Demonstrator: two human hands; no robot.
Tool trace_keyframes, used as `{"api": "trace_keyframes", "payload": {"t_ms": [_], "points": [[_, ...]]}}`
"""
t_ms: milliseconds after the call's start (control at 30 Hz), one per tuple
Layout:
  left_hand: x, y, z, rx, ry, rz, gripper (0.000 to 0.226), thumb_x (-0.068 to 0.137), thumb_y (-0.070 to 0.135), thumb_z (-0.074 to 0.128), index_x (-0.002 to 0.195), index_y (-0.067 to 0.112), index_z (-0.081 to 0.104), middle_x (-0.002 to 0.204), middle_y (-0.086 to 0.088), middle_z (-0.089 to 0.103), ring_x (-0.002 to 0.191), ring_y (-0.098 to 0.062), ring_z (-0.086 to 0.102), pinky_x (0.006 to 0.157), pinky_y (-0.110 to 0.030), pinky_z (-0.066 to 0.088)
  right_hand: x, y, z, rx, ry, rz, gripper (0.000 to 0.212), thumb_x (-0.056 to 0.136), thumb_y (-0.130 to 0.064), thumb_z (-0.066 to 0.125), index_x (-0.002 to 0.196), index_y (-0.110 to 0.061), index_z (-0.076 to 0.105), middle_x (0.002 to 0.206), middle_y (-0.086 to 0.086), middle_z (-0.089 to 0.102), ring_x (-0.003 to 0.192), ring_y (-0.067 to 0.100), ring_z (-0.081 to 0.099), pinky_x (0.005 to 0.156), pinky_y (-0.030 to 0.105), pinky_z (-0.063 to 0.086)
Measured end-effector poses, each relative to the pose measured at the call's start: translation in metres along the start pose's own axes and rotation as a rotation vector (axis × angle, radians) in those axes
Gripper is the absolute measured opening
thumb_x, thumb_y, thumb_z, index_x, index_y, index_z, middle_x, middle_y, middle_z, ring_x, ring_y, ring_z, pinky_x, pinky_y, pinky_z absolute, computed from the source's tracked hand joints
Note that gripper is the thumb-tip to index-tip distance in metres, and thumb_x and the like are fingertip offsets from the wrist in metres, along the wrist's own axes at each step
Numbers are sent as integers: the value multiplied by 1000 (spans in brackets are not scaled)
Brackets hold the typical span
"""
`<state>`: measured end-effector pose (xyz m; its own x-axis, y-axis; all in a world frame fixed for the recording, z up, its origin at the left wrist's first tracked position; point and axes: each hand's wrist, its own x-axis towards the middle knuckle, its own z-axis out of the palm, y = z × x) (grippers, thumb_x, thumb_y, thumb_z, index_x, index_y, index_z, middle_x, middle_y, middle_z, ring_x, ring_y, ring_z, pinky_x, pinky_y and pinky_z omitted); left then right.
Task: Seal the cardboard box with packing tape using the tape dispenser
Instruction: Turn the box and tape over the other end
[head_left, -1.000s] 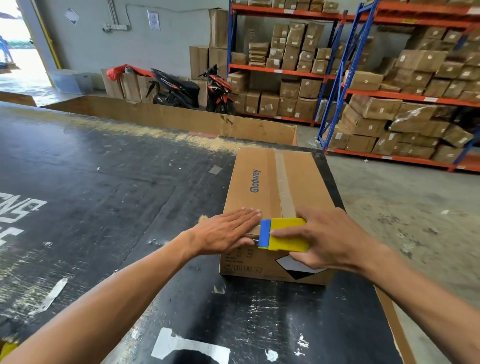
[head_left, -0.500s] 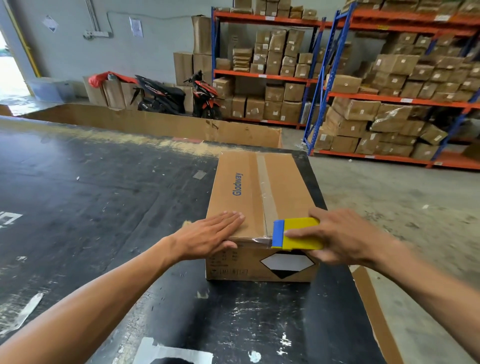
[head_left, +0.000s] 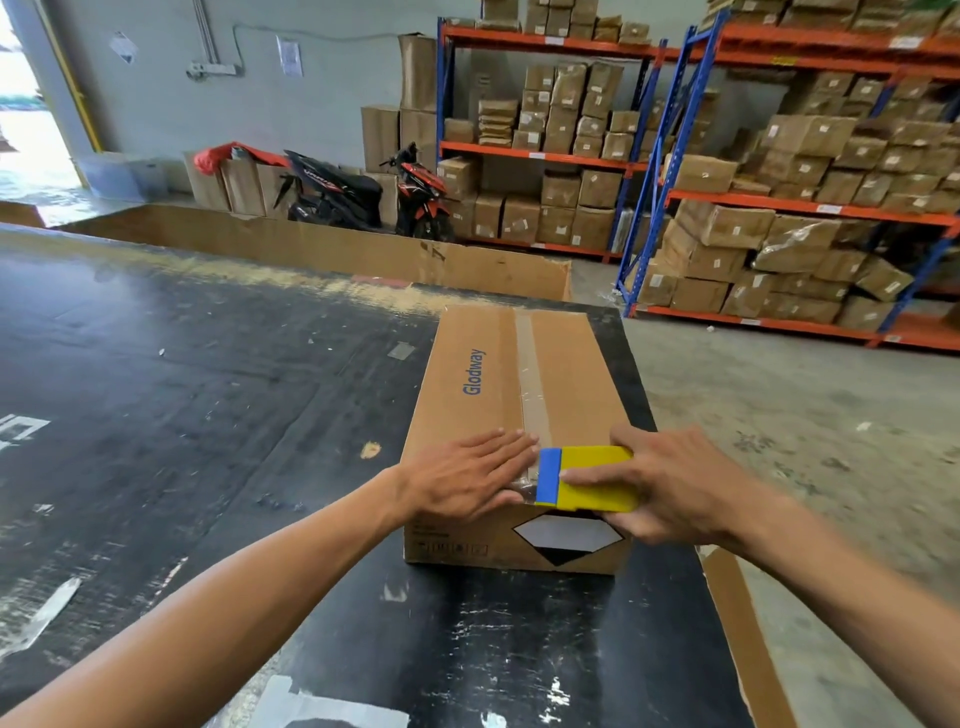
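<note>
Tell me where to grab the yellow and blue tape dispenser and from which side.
Grip the yellow body of the tape dispenser, coming from the right, as the right hand does now: thumb on its near face, fingers behind. The blue end faces left, at the tape strip on the cardboard box, and must stay free. The left hand lies flat on that side.

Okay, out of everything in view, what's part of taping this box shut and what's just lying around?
Part of the job:
cardboard box
tape strip along its top
yellow and blue dispenser
left hand, flat on the box
right hand, gripping the dispenser

Just lying about:
black table
motorbikes
shelves of boxes
</note>
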<state>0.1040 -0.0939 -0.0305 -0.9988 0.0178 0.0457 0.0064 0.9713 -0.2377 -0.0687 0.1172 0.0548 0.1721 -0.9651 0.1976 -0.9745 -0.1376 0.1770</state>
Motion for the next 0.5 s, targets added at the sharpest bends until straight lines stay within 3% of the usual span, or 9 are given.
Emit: {"api": "trace_keyframes", "payload": {"t_ms": [167,333,500], "points": [[2,-2,0,-114,-93,-21,69,103,51,11,157,9,0,166,-8,-3,151,-15,-7,118,-25,-12,-1,2,3,3,17,-8,49,76,-62,48,121,-53,63,76,-1,55,45,16,47,41,23,30],[3,-3,-1,-156,-100,-29,81,93,61,0,158,12,-1,166,-5,-4,150,-13,-10,116,-22,-14,-15,7,-3,24,-24,-16,53,80,-69,48,128,-52,59,80,-4,52,50,8,34,45,21,23],[1,-3,-2,-139,-53,-27,76,97,56,7,158,10,1,166,-6,-1,149,-12,-9,109,-15,-23,-47,36,-15,30,-40,-18,54,77,-59,57,130,-51,56,80,-2,51,50,15,47,42,22,26]]}}
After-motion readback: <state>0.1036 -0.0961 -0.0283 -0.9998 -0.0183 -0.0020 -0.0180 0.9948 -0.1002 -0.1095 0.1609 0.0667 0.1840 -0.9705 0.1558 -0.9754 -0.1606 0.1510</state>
